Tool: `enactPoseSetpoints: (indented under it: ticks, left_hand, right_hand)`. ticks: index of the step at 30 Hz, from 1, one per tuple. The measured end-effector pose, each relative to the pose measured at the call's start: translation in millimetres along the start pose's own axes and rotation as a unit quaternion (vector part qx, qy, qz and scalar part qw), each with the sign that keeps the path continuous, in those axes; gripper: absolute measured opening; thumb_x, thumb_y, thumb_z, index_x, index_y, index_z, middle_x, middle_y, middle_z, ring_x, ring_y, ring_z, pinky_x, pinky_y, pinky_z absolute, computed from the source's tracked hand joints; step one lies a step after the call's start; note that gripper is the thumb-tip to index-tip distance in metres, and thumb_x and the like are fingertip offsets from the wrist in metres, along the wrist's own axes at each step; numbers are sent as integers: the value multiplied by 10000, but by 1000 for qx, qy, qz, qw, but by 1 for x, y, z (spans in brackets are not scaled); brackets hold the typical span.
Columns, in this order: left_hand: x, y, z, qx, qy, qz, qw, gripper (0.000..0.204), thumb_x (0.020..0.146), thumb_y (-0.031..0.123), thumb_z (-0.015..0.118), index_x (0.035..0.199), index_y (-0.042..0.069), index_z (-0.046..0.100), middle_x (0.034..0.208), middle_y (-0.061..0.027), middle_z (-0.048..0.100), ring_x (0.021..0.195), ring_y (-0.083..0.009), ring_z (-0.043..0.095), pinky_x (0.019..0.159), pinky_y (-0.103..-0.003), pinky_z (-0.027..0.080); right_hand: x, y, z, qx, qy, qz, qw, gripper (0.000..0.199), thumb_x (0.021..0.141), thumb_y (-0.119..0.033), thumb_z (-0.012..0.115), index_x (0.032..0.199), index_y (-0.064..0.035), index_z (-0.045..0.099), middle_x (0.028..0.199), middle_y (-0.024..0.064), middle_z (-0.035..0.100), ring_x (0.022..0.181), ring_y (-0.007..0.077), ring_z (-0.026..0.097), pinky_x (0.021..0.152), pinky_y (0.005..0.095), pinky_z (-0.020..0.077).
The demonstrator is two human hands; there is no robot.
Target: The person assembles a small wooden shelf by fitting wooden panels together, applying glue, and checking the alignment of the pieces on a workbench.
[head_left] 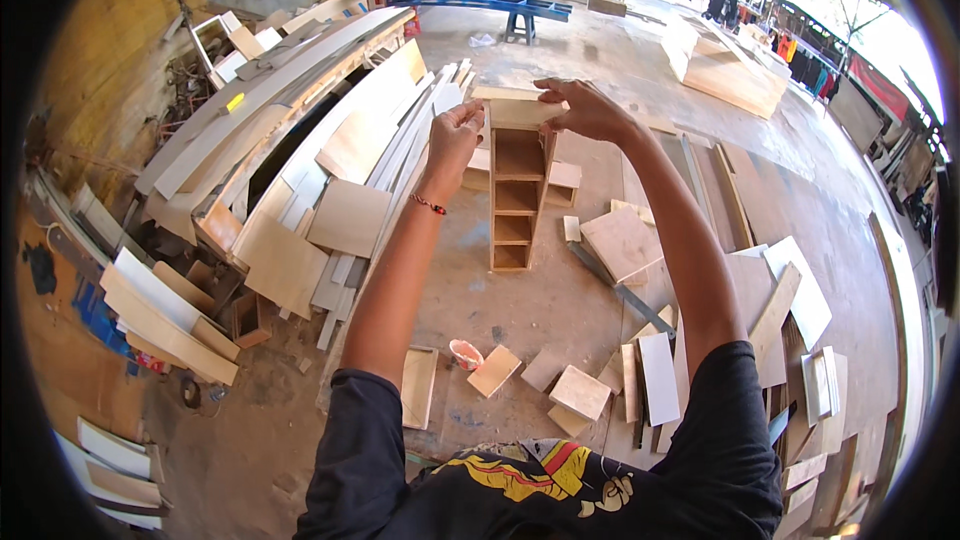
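Note:
A tall, narrow wooden shelf unit point(516, 197) stands on the work surface in front of me, its open compartments stacked one above another. At its top lies a short pale wooden board point(515, 112), set across the unit. My left hand point(457, 140) pinches the board's left end, fingers curled. On the right end, my right hand point(590, 112) grips with its fingers over the upper edge and the thumb lower down. Whether the board touches the unit all along its edge I cannot tell.
Long boards and strips point(350, 125) are stacked at the left. Panel offcuts point(625, 240) and a metal straight strip point(622, 290) lie to the right. Nearer me are an orange-and-white cup point(465, 354) and a shallow wooden tray point(419, 387). A blue trestle point(480, 6) stands far off.

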State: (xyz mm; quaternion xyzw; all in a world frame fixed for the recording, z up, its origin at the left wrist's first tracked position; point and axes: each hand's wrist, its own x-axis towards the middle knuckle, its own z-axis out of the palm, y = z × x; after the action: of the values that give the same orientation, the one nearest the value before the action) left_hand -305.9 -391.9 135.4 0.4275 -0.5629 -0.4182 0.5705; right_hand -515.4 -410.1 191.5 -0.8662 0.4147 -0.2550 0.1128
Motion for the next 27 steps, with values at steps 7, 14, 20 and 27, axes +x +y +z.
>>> enactPoseSetpoints:
  ticks: [7, 14, 20, 27]
  left_hand:
    - [8, -9, 3, -1, 30, 33, 999, 299, 825, 148, 544, 1064, -30, 568, 851, -66, 615, 670, -84, 527, 587, -225, 445]
    - [9, -5, 6, 6, 49, 19, 999, 288, 820, 153, 554, 1031, -43, 577, 767, -49, 597, 652, -73, 523, 563, -216, 447]
    - [17, -5, -3, -24, 25, -25, 999, 268, 844, 117, 523, 1055, -46, 548, 875, -94, 608, 769, -138, 582, 702, -260, 492]
    - [19, -9, 6, -19, 18, 0, 1000, 237, 833, 75, 521, 1024, -57, 568, 851, -108, 614, 731, -138, 592, 697, -258, 510]
  right_hand:
    - [12, 6, 12, 9, 6, -17, 1000, 654, 653, -176, 694, 1222, -11, 419, 1100, 176, 558, 1030, 265, 530, 874, 339, 406]
    - [8, 24, 8, 28, 119, -63, 991, 535, 716, -244, 666, 1151, 15, 491, 1080, 165, 570, 950, 253, 577, 831, 346, 438]
    - [-8, 30, 10, 335, 81, 120, 931, 517, 723, -97, 651, 1168, 69, 449, 1059, 175, 577, 856, 187, 607, 645, 252, 524]
    - [-17, 27, 18, 310, 68, 106, 942, 517, 754, 22, 575, 1228, 62, 374, 1093, 218, 520, 864, 196, 601, 756, 271, 499]
